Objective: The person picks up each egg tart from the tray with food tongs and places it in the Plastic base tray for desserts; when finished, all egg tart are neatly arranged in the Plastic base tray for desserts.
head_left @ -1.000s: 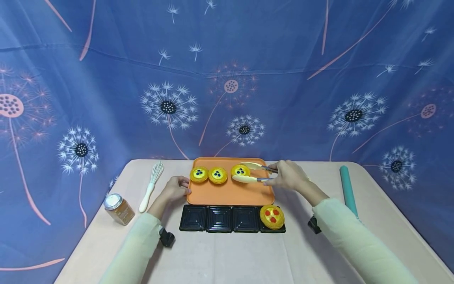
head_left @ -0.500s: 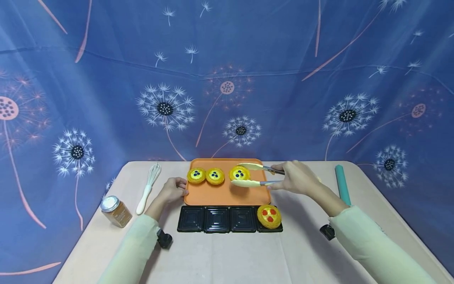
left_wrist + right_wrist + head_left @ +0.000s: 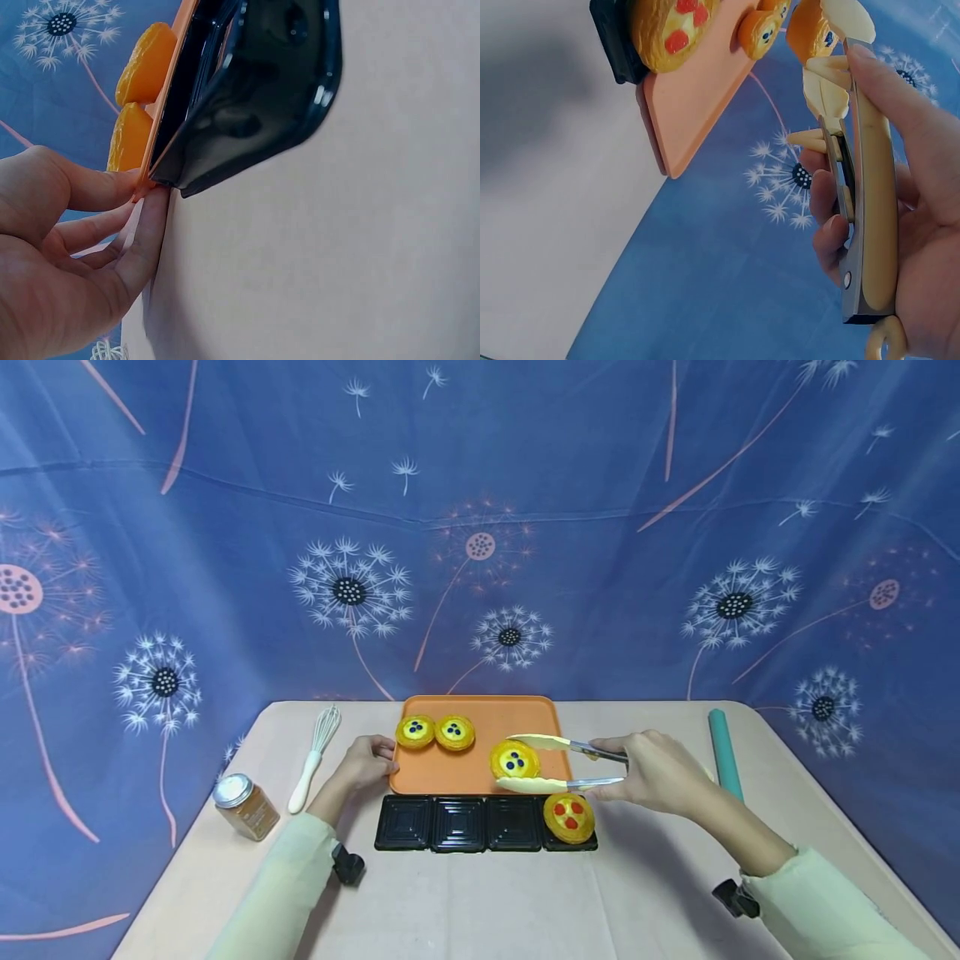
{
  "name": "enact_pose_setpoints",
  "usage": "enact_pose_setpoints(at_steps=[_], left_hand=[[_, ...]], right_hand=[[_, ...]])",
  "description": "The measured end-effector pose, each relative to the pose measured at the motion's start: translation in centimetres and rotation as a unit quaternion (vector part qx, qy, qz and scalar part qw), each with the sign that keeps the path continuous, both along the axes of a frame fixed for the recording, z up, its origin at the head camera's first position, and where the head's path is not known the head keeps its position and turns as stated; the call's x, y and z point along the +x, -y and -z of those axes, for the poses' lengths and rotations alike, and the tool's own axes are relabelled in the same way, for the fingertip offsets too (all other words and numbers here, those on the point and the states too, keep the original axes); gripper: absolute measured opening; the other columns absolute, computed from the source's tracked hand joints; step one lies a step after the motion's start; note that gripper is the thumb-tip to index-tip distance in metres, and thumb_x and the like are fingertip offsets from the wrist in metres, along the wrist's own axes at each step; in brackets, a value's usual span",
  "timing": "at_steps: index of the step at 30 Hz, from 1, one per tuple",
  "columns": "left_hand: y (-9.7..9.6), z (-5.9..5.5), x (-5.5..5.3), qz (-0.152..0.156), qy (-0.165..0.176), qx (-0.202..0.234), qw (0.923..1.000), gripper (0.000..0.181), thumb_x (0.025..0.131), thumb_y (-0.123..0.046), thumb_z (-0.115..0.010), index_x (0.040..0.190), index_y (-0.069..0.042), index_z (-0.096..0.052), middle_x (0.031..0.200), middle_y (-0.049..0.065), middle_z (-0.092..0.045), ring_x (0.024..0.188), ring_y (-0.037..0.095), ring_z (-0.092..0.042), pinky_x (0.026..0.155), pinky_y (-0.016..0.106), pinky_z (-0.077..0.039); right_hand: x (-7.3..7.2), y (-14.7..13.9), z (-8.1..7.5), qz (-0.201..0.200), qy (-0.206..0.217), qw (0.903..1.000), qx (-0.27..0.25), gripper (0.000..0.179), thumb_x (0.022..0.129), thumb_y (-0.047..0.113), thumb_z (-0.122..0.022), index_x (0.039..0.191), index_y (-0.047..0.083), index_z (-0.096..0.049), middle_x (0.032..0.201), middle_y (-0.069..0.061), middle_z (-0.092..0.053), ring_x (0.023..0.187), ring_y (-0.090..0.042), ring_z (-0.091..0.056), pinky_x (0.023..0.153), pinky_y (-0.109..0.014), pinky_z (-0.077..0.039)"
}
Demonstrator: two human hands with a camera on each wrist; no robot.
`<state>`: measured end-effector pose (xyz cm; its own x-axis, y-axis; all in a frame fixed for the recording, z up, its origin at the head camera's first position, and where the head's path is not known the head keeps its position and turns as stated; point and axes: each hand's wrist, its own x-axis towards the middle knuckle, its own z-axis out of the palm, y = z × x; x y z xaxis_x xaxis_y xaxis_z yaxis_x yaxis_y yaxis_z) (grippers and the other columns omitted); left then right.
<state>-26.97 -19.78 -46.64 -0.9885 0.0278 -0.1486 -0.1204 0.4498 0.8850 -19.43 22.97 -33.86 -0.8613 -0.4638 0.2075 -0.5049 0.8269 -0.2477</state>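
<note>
My right hand [image 3: 660,774] grips cream-tipped tongs [image 3: 874,202], whose two tips hold an egg tart [image 3: 514,762] with blue dots. In the right wrist view this tart [image 3: 810,31] hangs above the orange tray [image 3: 450,774]. My left hand [image 3: 366,762] pinches the tray's left edge, thumb on top and fingers beneath, as the left wrist view shows. Two more blue-dotted tarts [image 3: 454,732] sit side by side at the tray's back left. In front lies a black four-part mold [image 3: 459,823]; its rightmost section bears a tart [image 3: 569,817] with red dots.
A whisk [image 3: 315,760] lies left of the tray, with a metal-lidded jar [image 3: 246,807] of brown contents nearer the front left. A teal rolling pin [image 3: 724,756] lies at the right. A blue dandelion-print cloth [image 3: 600,568] hangs behind the table [image 3: 480,902].
The tongs closed on the third blue-dotted tart, which has come up off the tray and moved toward me and slightly right. My left hand stays at the tray's edge.
</note>
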Motion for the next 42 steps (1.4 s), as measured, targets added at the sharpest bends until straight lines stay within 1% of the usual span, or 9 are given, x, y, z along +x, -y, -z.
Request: enact_pose_setpoints(at_steps=[3,9,13,17,20,25,33,38,42], left_hand=[[-0.1,0.1,-0.1,-0.005,0.004,-0.007,1.0000,0.037,0.081,0.011,-0.066,0.117,0.012,-0.059,0.099,0.020,-0.063,0.081,0.024,-0.062,0.068,0.031,-0.057],[-0.1,0.0,0.0,-0.004,0.001,-0.010,0.9999,0.036,0.082,0.010,-0.066,0.117,0.012,-0.059,0.100,0.020,-0.064,0.081,0.023,-0.062,0.067,0.030,-0.057],[-0.1,0.0,0.0,-0.006,0.000,-0.009,0.9999,0.037,0.082,0.010,-0.067,0.118,0.012,-0.059,0.100,0.020,-0.064,0.081,0.023,-0.062,0.068,0.030,-0.056],[0.0,0.2,-0.1,-0.009,0.003,-0.009,0.9999,0.038,0.081,0.009,-0.067,0.118,0.012,-0.059,0.100,0.020,-0.064,0.081,0.024,-0.062,0.068,0.030,-0.056],[0.0,0.2,-0.2,-0.010,0.003,-0.005,0.9999,0.038,0.081,0.009,-0.067,0.119,0.012,-0.059,0.100,0.020,-0.064,0.082,0.024,-0.061,0.068,0.029,-0.055],[0.1,0.3,-0.2,-0.009,0.000,0.004,1.0000,0.038,0.081,0.010,-0.067,0.118,0.012,-0.059,0.100,0.020,-0.063,0.081,0.023,-0.060,0.068,0.028,-0.055],[0.0,0.3,-0.1,-0.012,0.003,0.007,0.9999,0.038,0.082,0.009,-0.067,0.119,0.011,-0.059,0.099,0.019,-0.062,0.081,0.023,-0.061,0.066,0.029,-0.055],[0.0,0.4,-0.2,-0.011,0.005,0.008,0.9999,0.038,0.082,0.009,-0.067,0.120,0.010,-0.059,0.099,0.018,-0.063,0.081,0.024,-0.061,0.066,0.029,-0.056],[0.1,0.5,-0.2,-0.014,0.007,0.017,0.9997,0.038,0.082,0.010,-0.066,0.119,0.011,-0.059,0.099,0.018,-0.062,0.081,0.023,-0.061,0.067,0.029,-0.056]], right_hand=[[0.7,-0.2,0.0,-0.004,0.006,0.9999,-0.008,0.064,0.064,0.039,-0.092,0.118,0.008,-0.074,0.090,-0.003,-0.074,0.048,-0.005,-0.027,0.044,-0.024,-0.024],[1.6,-0.2,0.1,-0.011,0.010,0.9998,-0.014,0.065,0.064,0.041,-0.091,0.117,0.008,-0.074,0.094,-0.004,-0.075,0.051,-0.005,-0.030,0.045,-0.023,-0.026],[1.7,-0.3,0.4,-0.019,0.014,0.9996,-0.013,0.067,0.064,0.044,-0.091,0.118,0.006,-0.074,0.098,-0.006,-0.075,0.051,-0.004,-0.031,0.045,-0.023,-0.027],[1.6,-0.3,0.9,-0.022,0.028,0.9994,-0.005,0.070,0.064,0.047,-0.090,0.118,0.006,-0.073,0.100,-0.006,-0.075,0.048,-0.002,-0.024,0.043,-0.022,-0.025],[1.6,-0.2,1.3,-0.014,0.046,0.9988,0.008,0.069,0.064,0.047,-0.090,0.118,0.007,-0.074,0.100,-0.008,-0.075,0.046,-0.003,-0.020,0.042,-0.022,-0.023],[1.5,0.2,1.7,-0.014,0.060,0.9975,0.033,0.067,0.063,0.047,-0.090,0.116,0.008,-0.075,0.105,-0.011,-0.074,0.050,-0.006,-0.026,0.042,-0.023,-0.025],[1.3,0.8,2.7,-0.040,0.042,0.9970,0.052,0.066,0.064,0.051,-0.089,0.113,0.009,-0.076,0.103,-0.008,-0.075,0.057,-0.007,-0.038,0.044,-0.025,-0.026],[1.4,1.0,3.0,-0.034,0.041,0.9971,0.055,0.067,0.063,0.051,-0.089,0.113,0.008,-0.076,0.102,-0.009,-0.075,0.061,-0.009,-0.043,0.045,-0.026,-0.028],[1.4,1.0,3.0,-0.029,0.042,0.9972,0.055,0.077,0.060,0.057,-0.089,0.116,0.005,-0.074,0.104,-0.009,-0.074,0.067,-0.010,-0.052,0.050,-0.028,-0.038]])
